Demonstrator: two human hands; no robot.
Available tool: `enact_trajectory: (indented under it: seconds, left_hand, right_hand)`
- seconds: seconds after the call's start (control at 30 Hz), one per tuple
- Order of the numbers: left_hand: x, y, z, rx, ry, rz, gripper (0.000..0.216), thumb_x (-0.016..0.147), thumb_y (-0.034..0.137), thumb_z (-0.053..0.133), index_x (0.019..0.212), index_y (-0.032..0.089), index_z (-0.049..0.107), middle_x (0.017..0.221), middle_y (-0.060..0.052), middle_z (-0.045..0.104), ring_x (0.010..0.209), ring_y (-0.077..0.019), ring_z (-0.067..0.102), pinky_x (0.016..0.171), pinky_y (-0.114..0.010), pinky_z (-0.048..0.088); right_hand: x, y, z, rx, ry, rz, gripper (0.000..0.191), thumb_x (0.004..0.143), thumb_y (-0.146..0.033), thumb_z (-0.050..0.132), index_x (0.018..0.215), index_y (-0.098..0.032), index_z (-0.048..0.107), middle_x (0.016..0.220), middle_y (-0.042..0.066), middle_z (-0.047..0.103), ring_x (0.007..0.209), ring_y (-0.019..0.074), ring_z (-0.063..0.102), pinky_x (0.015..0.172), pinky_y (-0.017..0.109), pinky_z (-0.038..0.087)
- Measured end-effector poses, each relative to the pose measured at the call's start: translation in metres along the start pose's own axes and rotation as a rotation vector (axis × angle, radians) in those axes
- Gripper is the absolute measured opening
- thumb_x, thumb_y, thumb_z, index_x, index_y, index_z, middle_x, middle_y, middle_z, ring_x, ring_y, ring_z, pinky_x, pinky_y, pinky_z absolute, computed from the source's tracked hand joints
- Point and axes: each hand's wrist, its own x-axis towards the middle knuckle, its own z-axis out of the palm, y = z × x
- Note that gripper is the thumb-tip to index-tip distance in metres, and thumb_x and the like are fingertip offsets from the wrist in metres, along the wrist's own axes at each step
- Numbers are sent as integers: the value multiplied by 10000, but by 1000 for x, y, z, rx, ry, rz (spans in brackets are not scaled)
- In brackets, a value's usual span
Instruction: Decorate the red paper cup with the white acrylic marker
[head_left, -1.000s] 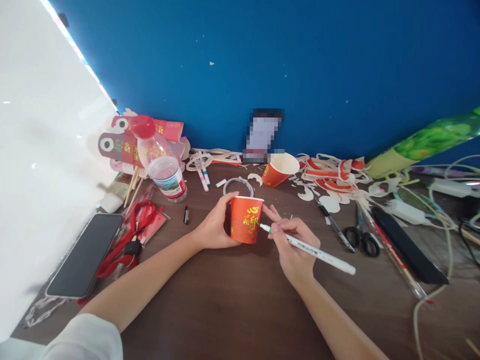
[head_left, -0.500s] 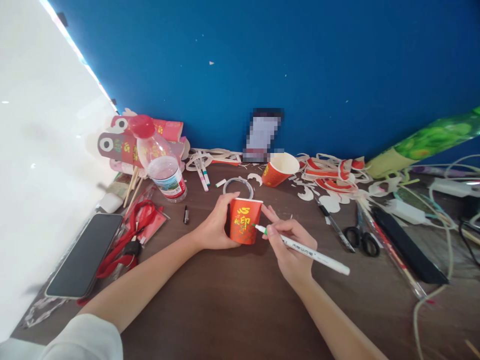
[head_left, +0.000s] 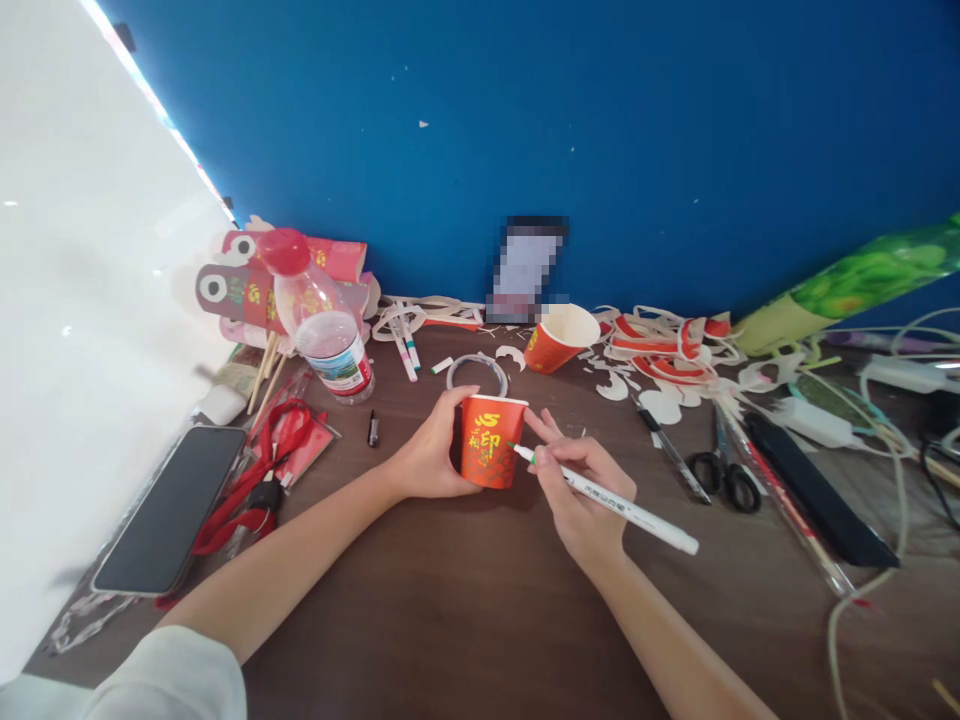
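An orange-red paper cup (head_left: 491, 440) with yellow characters stands upside down on the brown table (head_left: 450, 620). My left hand (head_left: 429, 450) is wrapped round its left side and holds it still. My right hand (head_left: 581, 495) grips a white marker (head_left: 615, 503) like a pen; its green tip touches the cup's right side. Two fingers of that hand stretch towards the cup.
A second paper cup (head_left: 559, 338) lies tilted behind, among paper scraps (head_left: 660, 360). A water bottle (head_left: 319, 320) and paper fish figures (head_left: 247, 285) stand at the back left. A phone (head_left: 169, 508) and red lanyard (head_left: 259, 480) lie at the left; scissors (head_left: 724, 470), pens and cables at the right.
The cup has been turned a little in my left hand. The marker tip moved slightly left and up along the cup's side. Everything else stays put.
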Motion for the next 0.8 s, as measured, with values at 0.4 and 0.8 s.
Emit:
enact_trajectory:
  seconds: [0.4,0.8]
  left_hand:
    - [-1,1,-1,-28,5,-42,1049,554,362,832,1369,218,187,1369,-164,376,1273,-328,456,1069,-487,426]
    - [-1,-2,-1,-86,-11,-37,1098,544,324,834,1389,251,137,1389,-149,378,1313,-338,420,1096,-505,394]
  right_hand:
    - [-1,4,-2,14,2,39,194,824,-172,576,674,-178,453,635,-15,650,1019,261,667,1074,513,440]
    - [-1,10,-6,171,53,152,247,838,-294,612,667,-178,475,495,-46,522,1048,257,664,1092,535,411]
